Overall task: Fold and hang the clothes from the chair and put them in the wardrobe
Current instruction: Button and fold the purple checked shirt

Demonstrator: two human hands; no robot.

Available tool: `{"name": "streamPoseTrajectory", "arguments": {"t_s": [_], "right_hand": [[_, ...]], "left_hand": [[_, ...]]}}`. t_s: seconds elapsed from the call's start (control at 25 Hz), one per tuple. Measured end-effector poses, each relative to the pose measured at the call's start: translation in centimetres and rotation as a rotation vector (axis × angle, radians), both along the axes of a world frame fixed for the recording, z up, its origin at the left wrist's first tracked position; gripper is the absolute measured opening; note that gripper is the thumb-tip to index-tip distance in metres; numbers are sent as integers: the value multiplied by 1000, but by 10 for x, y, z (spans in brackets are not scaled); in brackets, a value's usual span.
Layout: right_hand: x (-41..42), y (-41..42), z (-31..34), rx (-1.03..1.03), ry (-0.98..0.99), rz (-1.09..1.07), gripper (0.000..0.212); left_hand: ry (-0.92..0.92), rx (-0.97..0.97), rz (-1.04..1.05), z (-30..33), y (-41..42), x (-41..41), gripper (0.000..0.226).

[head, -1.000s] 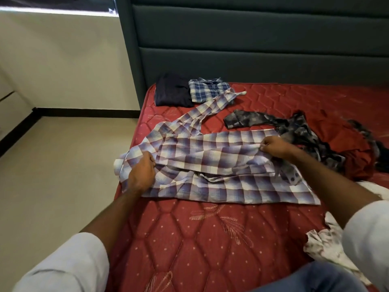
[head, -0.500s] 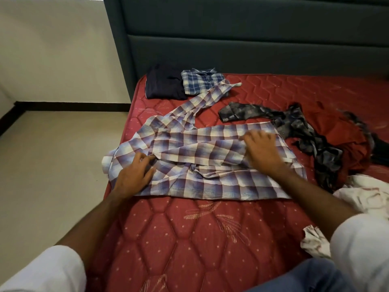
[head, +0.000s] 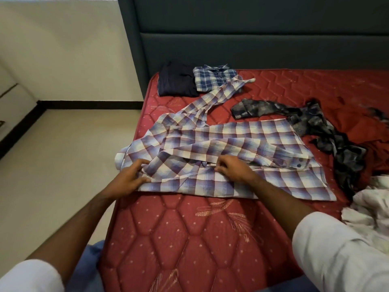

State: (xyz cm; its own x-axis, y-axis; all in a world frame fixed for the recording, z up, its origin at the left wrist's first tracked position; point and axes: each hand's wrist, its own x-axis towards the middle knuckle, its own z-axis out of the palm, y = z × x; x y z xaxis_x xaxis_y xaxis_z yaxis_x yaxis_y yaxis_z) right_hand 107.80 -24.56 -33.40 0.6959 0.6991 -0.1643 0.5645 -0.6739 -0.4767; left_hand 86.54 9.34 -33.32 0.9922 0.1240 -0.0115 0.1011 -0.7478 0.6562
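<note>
The head view looks down at a red bed (head: 189, 239) with clothes on it. A checked shirt (head: 242, 140) lies spread out across the bed, close to the left edge. It is bunched in the middle, and one long sleeve (head: 212, 95) trails up toward the top of the bed.

The left hand (head: 128, 178) pinches the cloth near the shirt's left end, with its fingers curled round a fold. The right hand (head: 233, 169) pinches a fold near the middle of the shirt, fingers curled too. Both hands are holding the same shirt.

Here is what could go wrong. The shirt's left end sits right at the edge of the bed, so a pull that way could make it slide off onto the floor (head: 63, 154). The cloth under the hands is wrinkled, so a fold made now could come out crooked and lumpy. The long sleeve touches the small folded blue shirt (head: 212, 79) at the top. If the sleeve is tugged fast, it could drag that neat shirt open. A folded dark cloth (head: 176, 81) lies just beside it and could get pushed too.

A grey patterned shirt (head: 328, 131) lies right against the far right side of the checked shirt, with a red cloth (head: 362, 123) behind it and a white cloth (head: 374, 205) near the right arm. These could get caught up in the fold
</note>
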Motion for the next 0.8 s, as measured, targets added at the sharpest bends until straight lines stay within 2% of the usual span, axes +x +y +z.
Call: {"name": "streamPoseTrajectory", "arguments": {"t_s": [0.12, 0.2, 0.24, 0.28, 0.4, 0.48, 0.56, 0.68, 0.8], "right_hand": [[2, -2, 1, 18, -248, -133, 13], [-16, -4, 5, 100, -416, -108, 11], [-31, -7, 5, 143, -456, -25, 9], [-48, -11, 5, 135, -477, 111, 18], [-92, -24, -8, -78, -577, 527, 37], [-90, -29, -17, -103, -653, 518, 40], [-80, -31, -15, -124, -687, 501, 48], [-64, -35, -3, -183, -621, 646, 60], [-61, -38, 5, -189, -501, 668, 62]], "left_hand": [[-95, 50, 97, 7, 5, 9, 33], [-132, 159, 147, 7, 3, 11, 30], [-148, 186, 163, 5, 2, 11, 31], [-160, 191, 181, 1, 2, 10, 32], [-174, 382, 149, -3, 6, 10, 35], [-136, 542, 89, 2, 9, 14, 39], [-16, 637, 52, 15, 14, 21, 42], [76, 805, -47, 25, 16, 25, 39], [87, 732, -70, 18, 13, 22, 36]]}}
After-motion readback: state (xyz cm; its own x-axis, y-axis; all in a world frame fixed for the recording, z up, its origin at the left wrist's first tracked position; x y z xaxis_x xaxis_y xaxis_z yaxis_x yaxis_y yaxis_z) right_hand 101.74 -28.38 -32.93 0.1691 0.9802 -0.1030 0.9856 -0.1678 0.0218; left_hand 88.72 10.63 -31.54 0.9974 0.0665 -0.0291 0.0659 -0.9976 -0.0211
